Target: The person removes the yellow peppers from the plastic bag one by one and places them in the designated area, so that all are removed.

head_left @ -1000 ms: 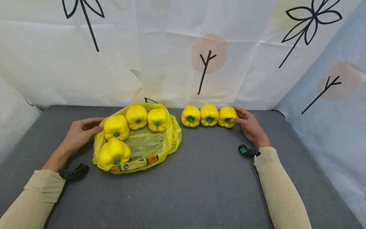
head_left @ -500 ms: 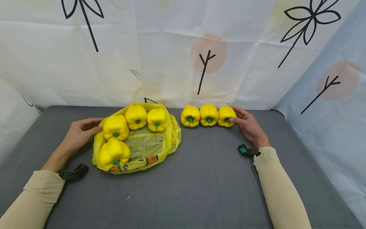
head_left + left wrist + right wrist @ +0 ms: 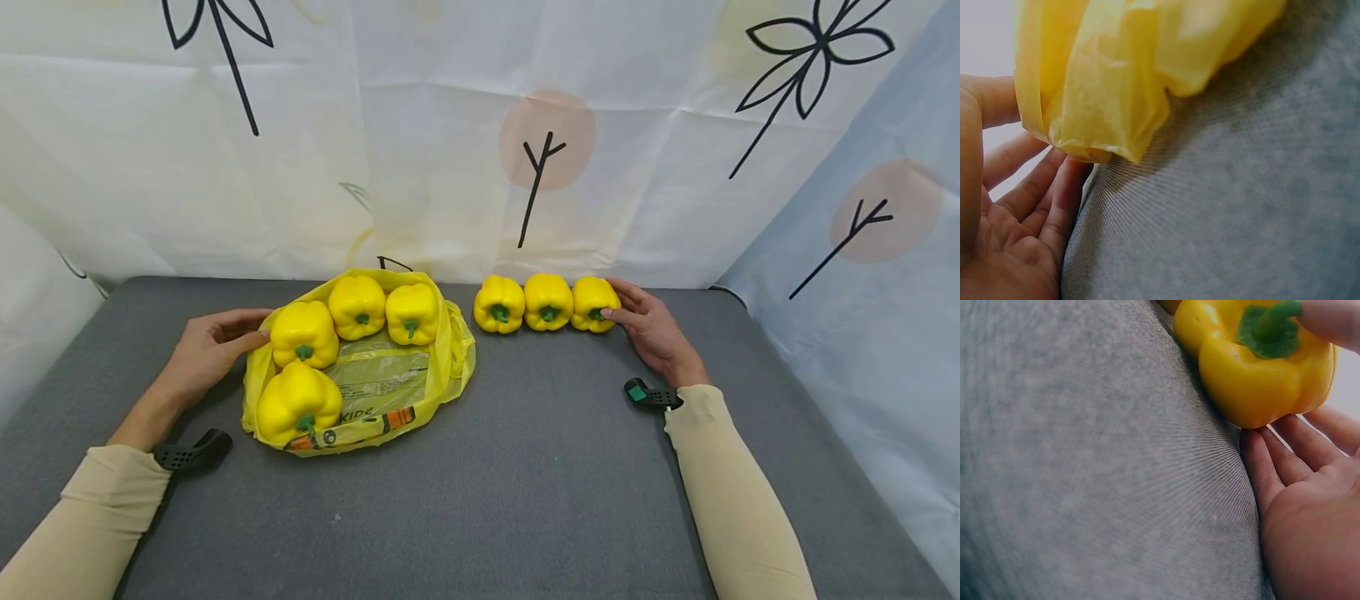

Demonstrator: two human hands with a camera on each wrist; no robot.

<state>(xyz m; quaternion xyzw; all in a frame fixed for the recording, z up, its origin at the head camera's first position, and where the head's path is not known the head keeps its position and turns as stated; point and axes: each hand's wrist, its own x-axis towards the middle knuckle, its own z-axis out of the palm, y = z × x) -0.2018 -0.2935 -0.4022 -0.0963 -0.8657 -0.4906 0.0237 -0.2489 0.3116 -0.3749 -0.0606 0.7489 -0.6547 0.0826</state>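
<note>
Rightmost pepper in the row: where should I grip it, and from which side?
Grip the rightmost pepper by its round body, probably from the right. The middle pepper sits close on its left, leaving little room there, while the right hand is at its outer side. The small stem likely offers less to hold.

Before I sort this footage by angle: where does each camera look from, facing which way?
Head: on the head, facing forward and down at the bag and pepper row; left hand, right hand and sleeves show.
Left wrist: on that wrist, facing the bag's side; part of that hand shows.
Right wrist: on that wrist, facing the row's end pepper; part of that hand shows.
Shared: head and right wrist both show that end pepper.
</note>
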